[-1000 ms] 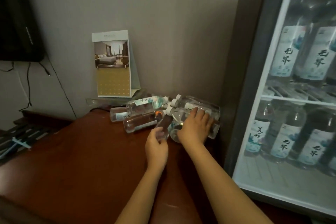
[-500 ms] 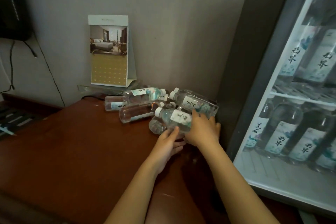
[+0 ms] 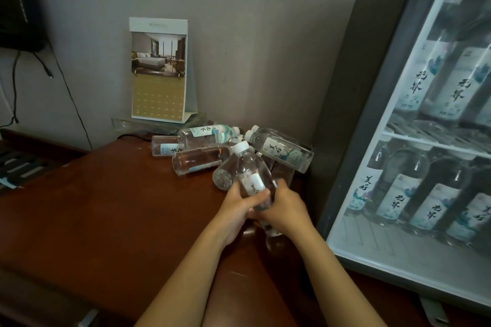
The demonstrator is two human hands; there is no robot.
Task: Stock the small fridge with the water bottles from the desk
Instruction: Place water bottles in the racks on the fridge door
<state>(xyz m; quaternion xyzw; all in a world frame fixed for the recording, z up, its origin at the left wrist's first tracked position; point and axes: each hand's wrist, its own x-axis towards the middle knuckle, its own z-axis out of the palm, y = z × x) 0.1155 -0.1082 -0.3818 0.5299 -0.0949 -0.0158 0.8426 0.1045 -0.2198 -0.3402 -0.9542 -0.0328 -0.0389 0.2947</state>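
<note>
Gripping one water bottle (image 3: 251, 172) cap-up and tilted, left hand (image 3: 235, 210) and right hand (image 3: 285, 211) both have fingers (image 3: 281, 190) clamped round its lower half, probably to lift it clear of the pile (image 3: 199, 159) lying at 12 o'clock on the counter (image 3: 106, 207); fridge (image 3: 342, 127) at 3 o'clock

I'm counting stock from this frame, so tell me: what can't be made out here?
Head view only.
Pile of bottles: the count; front ones cover those behind.
Held bottle: its lower half, covered by the left grip and right grip.
Fridge: top and right side, cut off by the frame edge.
Calendar: dates, too small.
</note>
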